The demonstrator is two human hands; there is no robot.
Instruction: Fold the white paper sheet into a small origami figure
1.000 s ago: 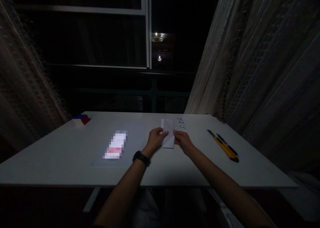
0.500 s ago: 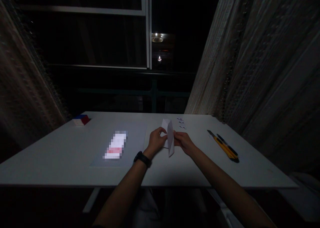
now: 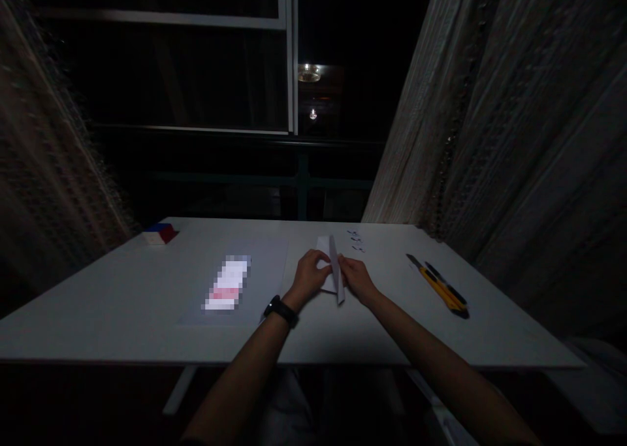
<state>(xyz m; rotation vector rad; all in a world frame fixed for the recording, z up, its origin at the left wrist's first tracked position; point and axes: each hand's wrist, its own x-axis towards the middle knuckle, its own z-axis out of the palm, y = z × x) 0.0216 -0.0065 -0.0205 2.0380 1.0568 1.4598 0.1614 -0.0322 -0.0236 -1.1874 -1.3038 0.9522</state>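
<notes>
Paper, white, folded narrow, raised on edge over the middle of table. Pinched from 9 o'clock by left hand, fingers curled shut on the flap. Pinched from 3 o'clock by right hand, thumb and fingertips closed on the crease. Watch on the left wrist.

At 1 o'clock of the paper, small scraps, near but apart. At 3 o'clock, well apart, knife and pen side by side. At 10 o'clock, by the far corner, cube. At 9 o'clock, mat lying flat.

Likely very light, thin and limp: sags if gripped at one corner only, holds stiffer along the fold. Takes a lasting crease under a hard pinch, tears easily at an edge, slides readily on the smooth top. Best taken along the folded ridge, one hand on each side, with light pressure from the pads.
</notes>
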